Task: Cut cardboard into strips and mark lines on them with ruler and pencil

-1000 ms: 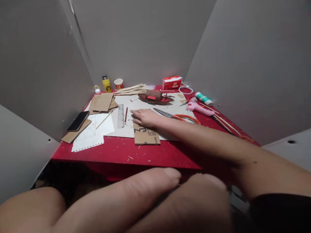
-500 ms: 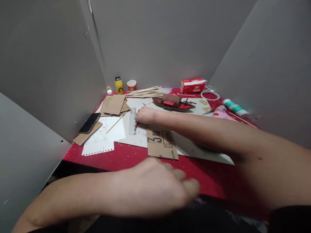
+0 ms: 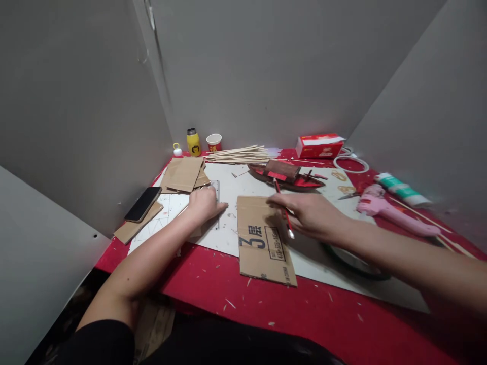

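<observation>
My left hand [image 3: 203, 205] lies over the clear ruler [image 3: 215, 223], its thumb stretched out to the right; the other fingertips are partly hidden. The ruler rests flat on the white board [image 3: 228, 177]. In my right hand [image 3: 308, 215] is a red pencil [image 3: 288, 223], gripped between thumb and fingers with its silver-coloured end pointing toward me. That hand hovers at the right edge of a cardboard piece [image 3: 253, 263] with printed characters. Just beyond sits a brown and red model boat [image 3: 285, 172].
Stacked cardboard [image 3: 182, 175], a phone [image 3: 142, 204] and a drawn sheet [image 3: 146, 233] lie left. Wooden sticks [image 3: 239, 153], a yellow bottle [image 3: 194, 143], a paper cup [image 3: 213, 142] and a red tissue pack [image 3: 320, 146] line the back. A pink glue gun [image 3: 395, 215] lies right.
My right hand has drawn back from beside the ruler, bringing the red pencil over the cardboard. My left hand has moved from near my body forward onto the ruler.
</observation>
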The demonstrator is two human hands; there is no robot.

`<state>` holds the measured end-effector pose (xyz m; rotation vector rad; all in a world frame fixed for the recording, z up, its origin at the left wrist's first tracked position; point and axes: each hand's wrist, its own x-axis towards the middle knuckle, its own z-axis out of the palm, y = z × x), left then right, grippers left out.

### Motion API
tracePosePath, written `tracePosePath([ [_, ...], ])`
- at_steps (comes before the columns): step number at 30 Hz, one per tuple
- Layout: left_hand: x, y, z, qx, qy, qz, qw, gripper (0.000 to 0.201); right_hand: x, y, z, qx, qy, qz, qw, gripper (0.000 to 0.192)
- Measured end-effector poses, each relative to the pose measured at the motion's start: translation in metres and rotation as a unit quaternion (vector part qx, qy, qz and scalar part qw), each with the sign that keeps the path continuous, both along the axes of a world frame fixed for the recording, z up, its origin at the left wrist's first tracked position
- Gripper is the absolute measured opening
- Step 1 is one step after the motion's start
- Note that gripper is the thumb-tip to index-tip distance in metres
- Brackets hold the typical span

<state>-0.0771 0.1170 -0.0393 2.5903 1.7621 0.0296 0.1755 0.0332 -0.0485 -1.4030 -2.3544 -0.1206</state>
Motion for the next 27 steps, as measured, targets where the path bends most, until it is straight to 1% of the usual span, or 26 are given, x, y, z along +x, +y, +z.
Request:
tracePosePath([
  [2, 0.011, 0.002, -0.006, 0.016, 0.005, 0.001, 1.0, 0.037, 0.007, -0.016, -0.01, -0.007, 0.004, 0.0, 1.0, 0.028],
  [4, 0.015, -0.001, -0.01, 0.03, 0.008, -0.001, 1.0, 0.037, 0.009, -0.028, -0.017, -0.016, 0.009, 0.008, 1.0, 0.03],
  [9, 0.007, -0.008, -0.014, 0.044, 0.018, -0.025, 0.999, 0.036, 0.005, -0.043, -0.031, -0.052, 0.039, 0.03, 0.997, 0.032],
  [11, 0.005, -0.009, -0.014, 0.042, 0.022, -0.031, 0.998, 0.035, 0.002, -0.046, -0.037, -0.04, 0.035, 0.04, 0.998, 0.036],
  [16, 0.006, -0.008, -0.015, 0.031, 0.026, -0.042, 0.998, 0.035, -0.003, -0.049, -0.054, 0.024, 0.01, 0.049, 0.998, 0.042],
  [18, 0.007, -0.007, -0.015, 0.021, 0.026, -0.04, 0.999, 0.035, -0.004, -0.049, -0.057, 0.033, -0.002, 0.046, 0.998, 0.043],
  [22, 0.005, -0.006, -0.015, -0.004, 0.018, -0.027, 0.999, 0.034, -0.009, -0.049, -0.055, 0.033, -0.012, 0.034, 0.999, 0.043],
  [27, 0.002, -0.003, -0.014, -0.02, -0.024, -0.007, 0.999, 0.037, -0.014, -0.052, -0.058, 0.031, -0.006, 0.023, 0.999, 0.043],
])
